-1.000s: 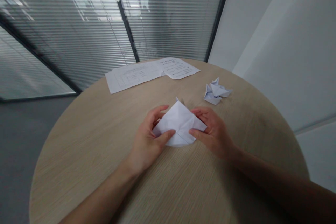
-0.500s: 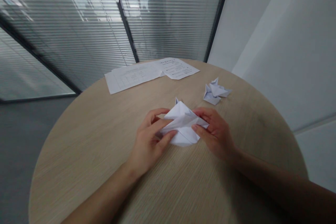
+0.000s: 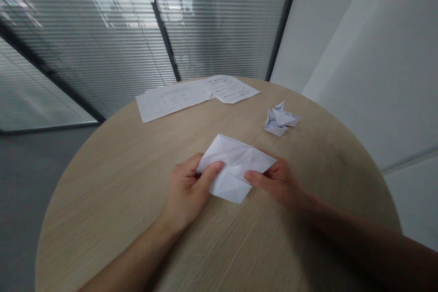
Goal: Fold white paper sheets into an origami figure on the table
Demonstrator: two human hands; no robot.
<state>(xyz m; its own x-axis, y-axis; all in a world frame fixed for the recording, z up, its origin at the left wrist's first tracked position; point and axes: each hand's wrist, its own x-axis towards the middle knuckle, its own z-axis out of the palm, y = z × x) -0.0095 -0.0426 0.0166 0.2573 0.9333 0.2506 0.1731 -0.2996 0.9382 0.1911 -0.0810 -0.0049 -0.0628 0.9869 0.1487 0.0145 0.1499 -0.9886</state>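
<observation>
The left hand (image 3: pixel 186 189) clamps the paper (image 3: pixel 236 157) at its left side, the right hand (image 3: pixel 284 185) at its right corner, so it spans between them. Beyond the grip, rightward, origami (image 3: pixel 282 119) rests on the table (image 3: pixel 137 159); sheets (image 3: pixel 178 99) lie farther ahead.

Printed sheets (image 3: pixel 196 93) bear small text — nothing on them legible.

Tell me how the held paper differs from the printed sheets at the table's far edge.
The folded paper is held by the left hand and right hand; the printed sheets lie on the table.
The folded paper has angular, creased layers; the printed sheets lie mostly flat.
The folded paper's visible face looks blank; the printed sheets show print.
Both are white.
</observation>
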